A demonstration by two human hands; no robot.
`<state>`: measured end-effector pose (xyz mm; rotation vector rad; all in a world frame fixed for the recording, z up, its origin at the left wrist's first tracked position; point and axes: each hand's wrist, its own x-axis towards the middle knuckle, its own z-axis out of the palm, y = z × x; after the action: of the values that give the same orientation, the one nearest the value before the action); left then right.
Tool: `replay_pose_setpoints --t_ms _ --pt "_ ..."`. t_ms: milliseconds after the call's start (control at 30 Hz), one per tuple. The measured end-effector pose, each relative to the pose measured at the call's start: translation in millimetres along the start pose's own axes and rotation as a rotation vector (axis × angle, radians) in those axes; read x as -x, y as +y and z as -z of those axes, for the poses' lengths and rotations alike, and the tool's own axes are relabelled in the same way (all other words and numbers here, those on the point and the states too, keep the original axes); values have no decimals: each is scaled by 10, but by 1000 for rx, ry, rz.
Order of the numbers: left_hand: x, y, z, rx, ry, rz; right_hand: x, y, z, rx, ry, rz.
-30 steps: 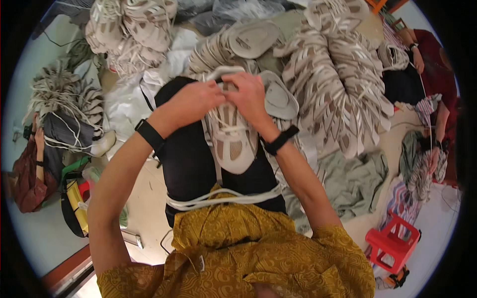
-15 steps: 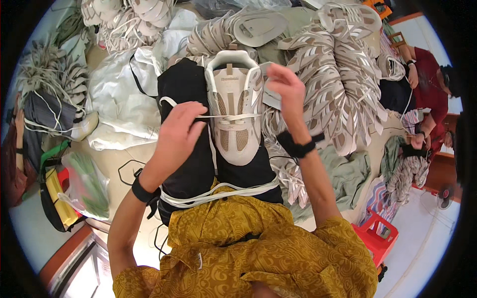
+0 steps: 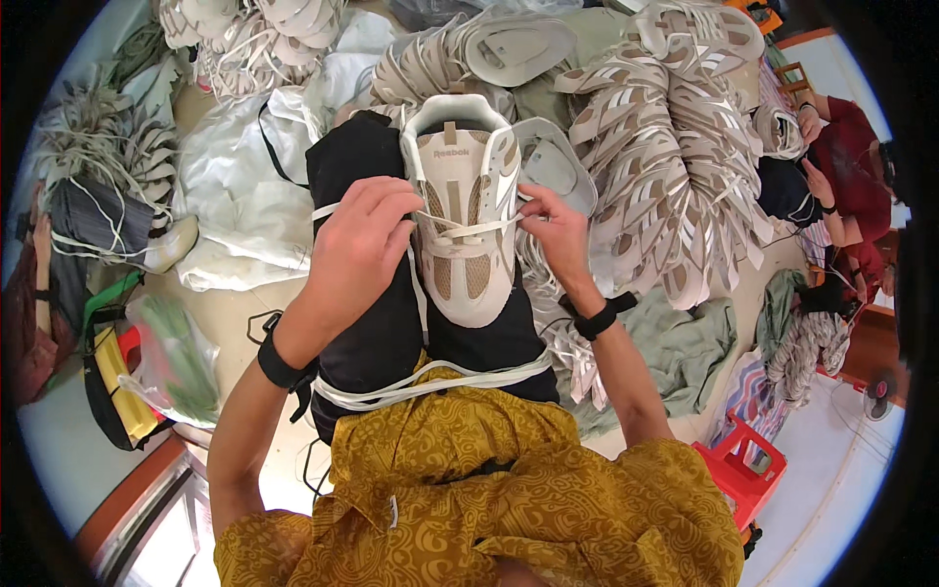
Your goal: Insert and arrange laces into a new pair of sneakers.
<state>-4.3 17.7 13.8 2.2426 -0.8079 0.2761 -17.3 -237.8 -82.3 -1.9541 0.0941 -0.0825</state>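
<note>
A beige and white shoe upper (image 3: 476,284) lies on my black-covered thighs, its toe toward me and its heel opening away. One white shoelace (image 3: 471,229) runs across the lower part of its lacing gap and bends over itself there. My left hand (image 3: 360,245) is closed on a lace end beside the left eyelet edge, with fingertips near the tongue. On the opposite side, my right hand (image 3: 556,233) pinches the lace at the right eyelet edge. A bundle of white laces (image 3: 430,387) stretches across my lap.
Stacked shoe uppers (image 3: 675,166) fill the right; another row (image 3: 421,73) lies ahead. White sacking (image 3: 235,196) is at left, near a plastic bag (image 3: 174,362). A red stool (image 3: 748,465) stands at lower right. Co-workers (image 3: 846,147) sit at far right; another person's arm shows far left.
My right hand has come down from beside the heel to the right eyelet edge and closed on the lace. My left hand has shifted slightly up. The lace now bends instead of running straight across.
</note>
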Motion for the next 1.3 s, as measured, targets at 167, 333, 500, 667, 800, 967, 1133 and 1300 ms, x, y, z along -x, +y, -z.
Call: replay_pose_setpoints --t_ms 167,333,500,667,800,967,1133,1300 --pt "59 98 -6 27 -76 110 -250 -261 378 354 88 525" --pt "-3 112 -131 127 -117 223 -490 -785 540 598 156 916" --pt "-16 117 -235 192 -145 299 -593 -1151 451 638 187 1235" --pt "52 58 -266 19 -160 137 -827 -1114 347 636 189 1234" --pt "92 43 -257 -39 -143 75 -544 -943 170 489 -35 1116" --pt "28 -25 -256 -330 -240 -164 -331 -811 -77 559 -326 1102" --pt "-35 -103 -267 -411 -311 -251 -389 -950 -122 629 -426 1134" --pt "-47 -131 -285 -451 -344 -283 -433 -889 -160 594 -513 1103"
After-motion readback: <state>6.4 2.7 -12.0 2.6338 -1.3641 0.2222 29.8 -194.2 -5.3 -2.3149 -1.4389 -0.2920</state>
